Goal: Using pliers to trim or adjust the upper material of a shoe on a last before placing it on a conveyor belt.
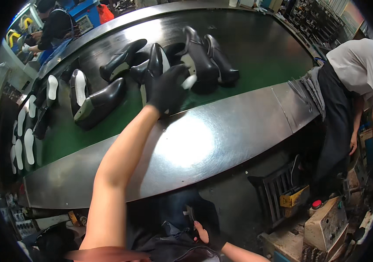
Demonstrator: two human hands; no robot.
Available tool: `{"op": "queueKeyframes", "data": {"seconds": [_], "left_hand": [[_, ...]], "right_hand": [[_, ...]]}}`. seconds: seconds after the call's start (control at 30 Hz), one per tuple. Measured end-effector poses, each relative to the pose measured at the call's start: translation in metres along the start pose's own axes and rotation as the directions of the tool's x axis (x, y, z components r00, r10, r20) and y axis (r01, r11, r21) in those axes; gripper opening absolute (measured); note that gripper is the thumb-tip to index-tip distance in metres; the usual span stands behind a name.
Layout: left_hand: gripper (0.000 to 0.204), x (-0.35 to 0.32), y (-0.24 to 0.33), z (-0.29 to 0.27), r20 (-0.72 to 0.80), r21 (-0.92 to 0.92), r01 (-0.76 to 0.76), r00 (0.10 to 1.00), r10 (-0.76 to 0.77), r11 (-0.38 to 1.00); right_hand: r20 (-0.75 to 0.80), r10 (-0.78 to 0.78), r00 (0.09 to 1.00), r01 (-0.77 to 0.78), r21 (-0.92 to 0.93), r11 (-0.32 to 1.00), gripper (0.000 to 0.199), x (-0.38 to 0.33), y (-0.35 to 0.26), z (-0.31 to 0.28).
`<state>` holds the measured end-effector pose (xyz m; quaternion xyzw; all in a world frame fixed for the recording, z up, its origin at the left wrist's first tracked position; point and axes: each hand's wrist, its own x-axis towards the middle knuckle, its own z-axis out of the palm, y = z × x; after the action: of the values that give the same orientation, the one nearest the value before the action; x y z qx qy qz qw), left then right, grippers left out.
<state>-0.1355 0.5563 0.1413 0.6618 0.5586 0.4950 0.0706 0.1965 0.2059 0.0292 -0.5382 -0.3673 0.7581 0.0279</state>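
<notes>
My left hand (169, 89), in a black glove, reaches over the near edge of the green belt (221, 94). Motion smears its fingers, and a small white patch shows at their tips. Right beside it, an upright black shoe (155, 61) is partly hidden behind the glove. Black high-heeled shoes (197, 61) stand just past the fingers. Low at my lap, my right hand (208, 236), in a dark glove with bare fingertips, is closed around a dark thing with a pale end (188, 212); its kind is unclear.
White insoles (28, 146) and several more black shoes (101, 102) lie leftward on the belt. A metal ledge (239, 124) borders it. A person in a white top (361, 65) bends at the right, near a machine box (326, 222). Another person (58, 28) works at far left.
</notes>
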Motion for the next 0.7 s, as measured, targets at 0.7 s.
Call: {"op": "queueKeyframes", "data": {"seconds": [0.7], "left_hand": [[0.075,0.007,-0.073,-0.046,0.065,0.698,-0.053,0.998,0.011,0.714]], "right_hand": [[0.086,0.082,0.993,-0.066,-0.167,0.984,0.051,0.008,-0.016,0.017]]}}
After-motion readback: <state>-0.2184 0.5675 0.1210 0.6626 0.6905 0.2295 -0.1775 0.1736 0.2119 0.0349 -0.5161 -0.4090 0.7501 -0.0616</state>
